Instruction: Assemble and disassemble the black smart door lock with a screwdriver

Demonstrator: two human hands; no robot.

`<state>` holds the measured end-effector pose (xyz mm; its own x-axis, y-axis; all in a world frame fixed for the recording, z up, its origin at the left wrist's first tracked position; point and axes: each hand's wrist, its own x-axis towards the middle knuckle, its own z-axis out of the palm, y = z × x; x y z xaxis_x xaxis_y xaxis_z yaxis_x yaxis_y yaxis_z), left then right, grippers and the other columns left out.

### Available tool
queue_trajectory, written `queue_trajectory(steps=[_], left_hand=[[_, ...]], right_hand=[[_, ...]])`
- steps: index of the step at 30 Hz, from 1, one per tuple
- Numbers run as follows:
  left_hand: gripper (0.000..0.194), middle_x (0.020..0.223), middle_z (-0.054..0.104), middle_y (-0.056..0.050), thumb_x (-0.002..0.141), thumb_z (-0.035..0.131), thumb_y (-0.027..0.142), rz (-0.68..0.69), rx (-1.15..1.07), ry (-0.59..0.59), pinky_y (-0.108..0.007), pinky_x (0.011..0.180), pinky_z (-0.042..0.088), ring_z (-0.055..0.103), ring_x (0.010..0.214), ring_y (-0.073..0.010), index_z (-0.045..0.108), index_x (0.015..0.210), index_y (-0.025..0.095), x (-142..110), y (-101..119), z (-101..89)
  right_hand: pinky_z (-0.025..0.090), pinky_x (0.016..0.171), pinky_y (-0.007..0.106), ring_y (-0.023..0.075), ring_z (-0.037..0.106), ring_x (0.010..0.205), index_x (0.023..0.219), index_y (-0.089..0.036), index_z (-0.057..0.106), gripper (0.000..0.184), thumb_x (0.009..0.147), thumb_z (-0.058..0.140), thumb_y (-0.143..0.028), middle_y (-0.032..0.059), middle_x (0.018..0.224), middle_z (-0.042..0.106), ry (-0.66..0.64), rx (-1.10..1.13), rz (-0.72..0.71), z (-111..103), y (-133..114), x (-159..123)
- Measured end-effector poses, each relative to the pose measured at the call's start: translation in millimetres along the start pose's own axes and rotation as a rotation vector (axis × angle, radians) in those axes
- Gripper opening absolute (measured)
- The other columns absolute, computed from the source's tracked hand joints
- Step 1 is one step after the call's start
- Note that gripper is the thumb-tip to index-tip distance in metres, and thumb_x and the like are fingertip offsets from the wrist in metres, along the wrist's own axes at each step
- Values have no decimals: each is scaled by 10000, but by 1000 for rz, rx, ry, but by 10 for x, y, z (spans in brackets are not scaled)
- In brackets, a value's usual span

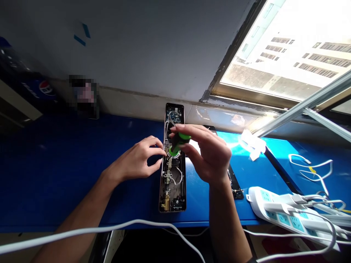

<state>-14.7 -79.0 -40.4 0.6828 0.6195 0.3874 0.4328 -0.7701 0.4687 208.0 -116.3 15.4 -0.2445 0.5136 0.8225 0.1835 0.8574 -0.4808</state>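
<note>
1. At the far left, a dark bottle with a round red, white and blue logo (45,87) stands near the wall (153,47), which carries 2 strips of blue tape (82,35).
2. From the left, the person's left hand (142,157) reaches over the blue worktop (68,164). Its fingers are bent, with the fingertips and thumb close together at the left rim of the long black case; whether they pinch anything I cannot tell.
3. In the middle, the long black case (179,190) lies open on the worktop, its far end near the wall. Inside I see a blue circuit board (175,114) at the far end, thin pale wires (179,179) and a brass-coloured cylinder (166,202) at the near end.
4. Just right of that, the right hand (204,151) curls over the case, its thumb and fingers closed around a green-and-black tool (181,140). The tool leans, its green lower part over the middle of the case; its tip is too small to make out.
5. Partly behind the right forearm, a black panel (237,191) lies on the worktop.
6. Farther right are crumpled white paper (252,144), a loose white cable (315,175) and, nearer me, a white power strip (285,215) with several plugs in it, below the bright window (282,54).
</note>
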Motion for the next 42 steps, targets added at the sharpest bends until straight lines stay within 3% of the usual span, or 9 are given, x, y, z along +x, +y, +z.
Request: queue_trajectory(steps=[3, 8, 13, 18, 23, 28, 33, 39, 42], left_hand=[[152, 1127, 667, -62, 939, 631, 229, -3, -7, 5, -352, 924, 569, 647, 1071, -225, 747, 1038, 226, 1, 8, -2], [146, 1127, 669, -65, 946, 628, 225, 4, 1, 11, -367, 946, 561, 646, 1067, -221, 747, 1029, 217, 2, 18, 3], [158, 1118, 677, -69, 947, 610, 198, 2, -3, 1, -369, 932, 563, 646, 1068, -223, 747, 1025, 208, 14, 42, -9], [142, 1104, 671, -66, 948, 617, 189, 8, -2, 8, -370, 946, 560, 648, 1058, -217, 740, 1017, 204, 16, 34, 6], [145, 1096, 667, -60, 944, 617, 181, -2, 2, 4, -360, 938, 563, 652, 1058, -216, 734, 1029, 202, 12, 37, 12], [161, 1114, 665, -65, 948, 612, 179, 14, 5, 6, -357, 955, 555, 647, 1067, -217, 747, 1034, 195, 12, 39, 13], [148, 1101, 668, -60, 944, 607, 188, 4, 25, 5, -349, 927, 561, 656, 1040, -219, 740, 1008, 200, 15, 50, 0], [166, 1144, 666, -79, 954, 597, 192, 17, 40, 1, -376, 976, 554, 653, 1077, -235, 748, 1024, 193, 12, 36, -6], [169, 1183, 671, -91, 940, 607, 187, 18, 29, 13, -390, 965, 562, 655, 1101, -248, 747, 1036, 189, 10, 29, 1]], right_hand=[[660, 766, 331, 179, 711, 933, 1266, -329, 755, 363, 907, 795, -299, 42, 1084, 681, 67, -92, -5, -13, -11, -15], [647, 972, 459, 241, 722, 1154, 1397, -302, 677, 406, 1041, 527, -175, 75, 1310, 727, -2, -49, 34, -20, -69, -28], [670, 757, 334, 185, 723, 928, 1246, -324, 770, 362, 898, 795, -231, 44, 1078, 706, 86, -107, -33, -15, -61, -22], [642, 1003, 472, 253, 705, 1189, 1425, -311, 655, 408, 1052, 521, -215, 75, 1335, 709, -33, -62, 51, -9, -80, -15], [684, 866, 400, 219, 724, 1003, 1250, -380, 758, 325, 937, 754, -291, 41, 1074, 694, 71, -169, 5, -7, -84, -25], [654, 967, 466, 259, 700, 1175, 1419, -348, 652, 385, 1071, 502, -281, 76, 1290, 687, -21, -108, 105, -4, -105, -23], [679, 818, 391, 218, 720, 953, 1232, -336, 764, 305, 927, 772, -334, 49, 1054, 705, 45, -165, -20, 1, -78, 8], [640, 997, 415, 219, 698, 1185, 1445, -332, 629, 411, 1072, 479, -244, 57, 1337, 693, -112, -142, 65, 20, -124, 46], [669, 865, 378, 201, 714, 983, 1300, -331, 731, 316, 988, 683, -307, 47, 1107, 727, -33, -198, 16, 44, -123, 38]])
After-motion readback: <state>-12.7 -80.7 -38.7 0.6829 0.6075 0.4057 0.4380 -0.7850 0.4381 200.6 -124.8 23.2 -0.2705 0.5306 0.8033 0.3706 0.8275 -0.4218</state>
